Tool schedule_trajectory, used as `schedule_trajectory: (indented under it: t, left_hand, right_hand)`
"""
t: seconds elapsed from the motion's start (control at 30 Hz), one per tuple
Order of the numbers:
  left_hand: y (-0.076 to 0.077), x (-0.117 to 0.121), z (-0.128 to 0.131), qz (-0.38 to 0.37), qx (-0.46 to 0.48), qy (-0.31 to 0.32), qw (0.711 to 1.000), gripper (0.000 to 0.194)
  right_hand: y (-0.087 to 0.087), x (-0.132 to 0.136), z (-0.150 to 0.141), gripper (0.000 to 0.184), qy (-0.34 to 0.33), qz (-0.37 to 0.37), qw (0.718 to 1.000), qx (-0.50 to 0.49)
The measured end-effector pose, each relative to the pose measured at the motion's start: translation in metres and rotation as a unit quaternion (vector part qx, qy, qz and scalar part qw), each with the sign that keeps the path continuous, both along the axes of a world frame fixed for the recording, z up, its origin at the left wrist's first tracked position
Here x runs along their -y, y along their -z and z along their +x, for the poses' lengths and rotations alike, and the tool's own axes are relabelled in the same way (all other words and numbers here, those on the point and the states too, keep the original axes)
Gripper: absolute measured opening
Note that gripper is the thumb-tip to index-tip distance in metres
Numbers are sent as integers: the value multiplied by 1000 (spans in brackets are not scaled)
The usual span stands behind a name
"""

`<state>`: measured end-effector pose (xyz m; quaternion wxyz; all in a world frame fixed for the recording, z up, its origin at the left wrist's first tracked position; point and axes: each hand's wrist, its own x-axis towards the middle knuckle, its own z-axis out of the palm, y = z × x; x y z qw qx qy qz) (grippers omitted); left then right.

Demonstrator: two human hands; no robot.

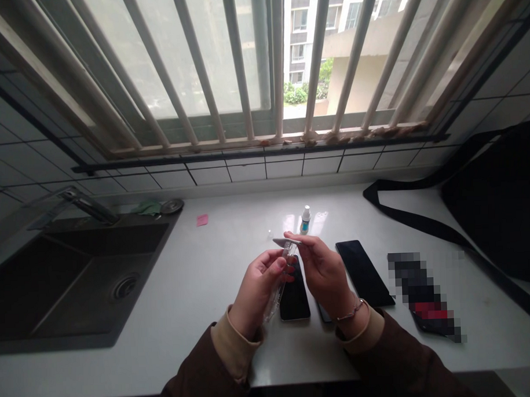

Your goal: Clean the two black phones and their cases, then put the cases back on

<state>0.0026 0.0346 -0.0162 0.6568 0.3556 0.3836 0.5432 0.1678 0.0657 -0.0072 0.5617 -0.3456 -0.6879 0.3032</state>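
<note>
My left hand (262,279) is closed round a clear phone case (275,302), which is tilted on edge above the worktop. Against the case's upper end, my right hand (322,269) pinches a thin whitish flat piece (285,243); whether it is cloth or paper I cannot tell. Below the hands a dark phone (294,301) lies on the worktop, partly covered by the fingers. The edge of another dark device (324,313) shows under my right wrist. Just beyond the hands stands a small white dropper bottle (306,219) with a blue label.
A large black phone or tablet (364,273) lies to the right, beside a pixelated dark item (425,297). Farther right is a black bag (500,202) with its strap. A pink note (202,220) and a sink (135,339) are on the left. Window bars (243,77) rise behind.
</note>
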Motion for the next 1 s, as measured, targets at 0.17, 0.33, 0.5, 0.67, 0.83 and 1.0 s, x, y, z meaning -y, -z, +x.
schedule_trajectory:
  t: [0.17,0.33,0.5,0.67,0.83,1.0]
  left_hand:
    - [0,-1,1,-23,-22,-17,999,43]
    - [-2,-1,3,-54,3,-42,998,55]
    - [-9,-2,1,-79,67,-57,993,48]
    - [-6,-6,-3,-96,168,-135,972,27]
    - [3,-14,-8,-80,198,-231,949,17]
    - [2,-23,-24,-38,208,-353,911,16]
  right_hand:
    - [3,-2,2,36,-35,85,996,20]
    - [8,-10,-1,35,-43,118,988,91]
    - [8,-11,-4,32,-41,103,989,101]
    - [5,-7,-6,32,-77,45,994,67]
    - [5,-2,-9,29,-156,-9,987,42]
    - [3,3,-10,23,-230,-74,970,15]
